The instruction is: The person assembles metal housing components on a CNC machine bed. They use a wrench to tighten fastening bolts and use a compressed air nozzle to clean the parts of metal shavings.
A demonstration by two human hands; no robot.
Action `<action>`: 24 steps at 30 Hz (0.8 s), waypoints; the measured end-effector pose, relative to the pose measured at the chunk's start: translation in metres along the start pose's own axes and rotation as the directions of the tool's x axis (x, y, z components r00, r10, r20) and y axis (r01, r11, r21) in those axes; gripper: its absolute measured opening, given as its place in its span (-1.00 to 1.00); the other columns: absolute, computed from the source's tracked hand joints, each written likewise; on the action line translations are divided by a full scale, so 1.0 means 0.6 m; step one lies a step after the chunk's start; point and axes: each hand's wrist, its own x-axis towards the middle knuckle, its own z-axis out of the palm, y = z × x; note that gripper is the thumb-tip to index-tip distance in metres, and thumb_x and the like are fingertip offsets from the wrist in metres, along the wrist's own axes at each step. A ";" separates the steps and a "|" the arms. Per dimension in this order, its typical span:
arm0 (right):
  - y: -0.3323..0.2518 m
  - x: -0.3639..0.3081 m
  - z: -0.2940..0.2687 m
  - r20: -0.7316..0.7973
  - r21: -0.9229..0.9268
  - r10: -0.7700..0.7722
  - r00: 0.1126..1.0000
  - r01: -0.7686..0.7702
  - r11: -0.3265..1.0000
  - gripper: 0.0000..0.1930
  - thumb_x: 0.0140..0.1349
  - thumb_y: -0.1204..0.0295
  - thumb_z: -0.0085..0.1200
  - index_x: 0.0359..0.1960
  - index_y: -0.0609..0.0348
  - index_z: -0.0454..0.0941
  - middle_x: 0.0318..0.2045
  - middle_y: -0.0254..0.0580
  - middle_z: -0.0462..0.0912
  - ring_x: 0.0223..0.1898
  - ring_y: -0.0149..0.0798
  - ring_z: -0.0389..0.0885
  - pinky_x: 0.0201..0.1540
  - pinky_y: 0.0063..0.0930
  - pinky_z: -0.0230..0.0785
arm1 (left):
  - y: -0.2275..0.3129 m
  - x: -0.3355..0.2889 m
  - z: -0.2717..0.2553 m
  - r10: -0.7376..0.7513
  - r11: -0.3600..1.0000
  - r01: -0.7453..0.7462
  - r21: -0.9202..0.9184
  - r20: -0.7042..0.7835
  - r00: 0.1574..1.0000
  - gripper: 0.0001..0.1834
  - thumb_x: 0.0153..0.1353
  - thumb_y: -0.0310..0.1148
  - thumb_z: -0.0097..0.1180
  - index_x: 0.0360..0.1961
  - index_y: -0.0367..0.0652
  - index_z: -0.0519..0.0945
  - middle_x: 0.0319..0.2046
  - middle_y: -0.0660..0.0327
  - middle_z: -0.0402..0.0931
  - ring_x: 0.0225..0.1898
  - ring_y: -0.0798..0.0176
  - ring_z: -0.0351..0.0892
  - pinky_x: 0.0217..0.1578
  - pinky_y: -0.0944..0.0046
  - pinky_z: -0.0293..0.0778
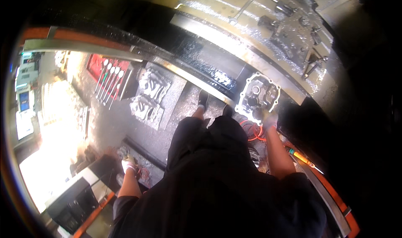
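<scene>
My right hand [270,120], in a pale glove, is closed at the near edge of a cast metal housing [258,91]. The housing has a bright scalloped rim with bolt holes and a dark hollow inside. It is held up at the edge of the machine bed. Away to the left, my left hand [129,164] hangs low in a whitish glove with its fingers curled. What it holds is too small and blurred to make out. A red coiled hose [143,173] is beside it.
Ahead lies a wet machine table [217,10] with a wrench [243,10] and metal fixtures [312,62]. Two similar castings [151,86] rest on a grey board to the left, near a red tray [100,72] of dial gauges. An orange-handled tool [303,157] lies at right.
</scene>
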 end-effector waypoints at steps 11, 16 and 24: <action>0.052 0.121 0.146 0.145 -0.602 -0.098 0.985 0.166 0.781 -0.59 0.35 0.41 0.03 0.22 0.11 0.56 -0.09 0.04 0.72 -0.07 0.09 0.71 0.02 -0.03 0.51 | -0.056 -0.256 -0.056 -0.153 0.983 0.171 -0.064 0.217 0.964 -0.59 0.42 -0.14 -0.01 -0.41 -0.26 0.64 -0.57 0.15 0.63 -0.61 0.28 0.58 -0.58 0.23 0.49; -0.071 0.088 0.179 0.085 -0.253 0.183 0.979 -0.156 0.955 -0.44 0.30 0.00 0.20 0.04 0.30 0.66 -0.15 -0.02 0.74 -0.19 -0.12 0.67 -0.14 -0.17 0.50 | -0.008 -0.304 -0.076 -0.377 0.918 0.392 -0.059 0.174 0.910 -0.54 0.41 -0.06 0.03 -0.27 -0.29 0.72 -0.55 0.15 0.63 -0.59 0.29 0.60 -0.54 0.23 0.50; -0.112 0.097 0.169 0.147 -0.255 0.527 0.837 -0.483 0.838 -0.40 0.46 0.02 0.00 0.42 0.06 0.41 0.07 0.01 0.71 0.02 -0.04 0.71 0.03 -0.18 0.52 | -0.034 -0.061 -0.069 -0.221 0.961 0.262 -0.085 0.328 0.918 -0.42 0.36 0.09 0.05 -0.30 -0.33 0.67 -0.48 0.09 0.67 -0.45 0.17 0.64 -0.32 0.16 0.55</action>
